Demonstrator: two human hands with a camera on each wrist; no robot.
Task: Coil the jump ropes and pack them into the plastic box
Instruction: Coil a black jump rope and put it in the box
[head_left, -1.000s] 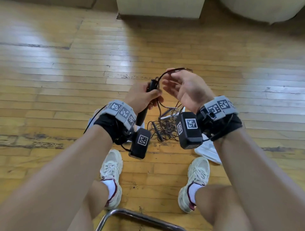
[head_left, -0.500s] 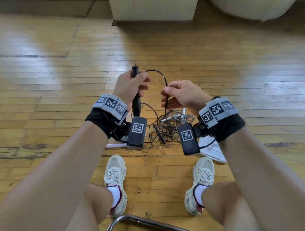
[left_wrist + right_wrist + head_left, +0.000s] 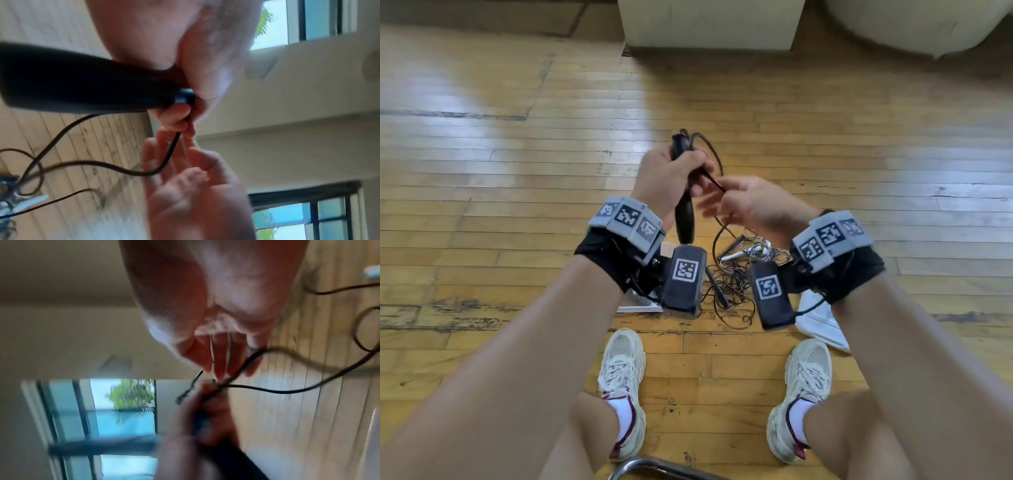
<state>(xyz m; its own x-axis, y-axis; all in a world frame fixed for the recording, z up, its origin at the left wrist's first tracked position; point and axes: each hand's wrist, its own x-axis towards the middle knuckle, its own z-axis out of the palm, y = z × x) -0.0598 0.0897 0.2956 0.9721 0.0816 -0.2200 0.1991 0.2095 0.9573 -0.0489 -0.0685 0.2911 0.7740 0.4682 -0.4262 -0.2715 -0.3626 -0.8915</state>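
My left hand [image 3: 678, 168] grips a black jump rope handle [image 3: 685, 216] upright at chest height, fingers curled round it [image 3: 172, 116]. Its thin black cord [image 3: 714, 178] loops off the handle's top and runs down past my right hand [image 3: 726, 202]. That hand is close beside the left, fingers [image 3: 218, 356] straight, the cord [image 3: 287, 391] lying across their tips. The cord [image 3: 115, 167] hangs to a tangled pile of ropes [image 3: 736, 277] on the floor. A clear plastic box [image 3: 640, 303] is mostly hidden behind my left wrist.
A wooden floor [image 3: 517, 192] spreads all round. A white lid-like sheet [image 3: 822, 322] lies by my right foot. Two pale furniture blocks [image 3: 709, 24] stand at the back. A metal chair rail [image 3: 654, 467] crosses below my shoes [image 3: 623, 370].
The hands have come closer together. My right hand, which pinched the cord loop half a second ago, now has straight fingers beside the handle. The loop above the handle is smaller.
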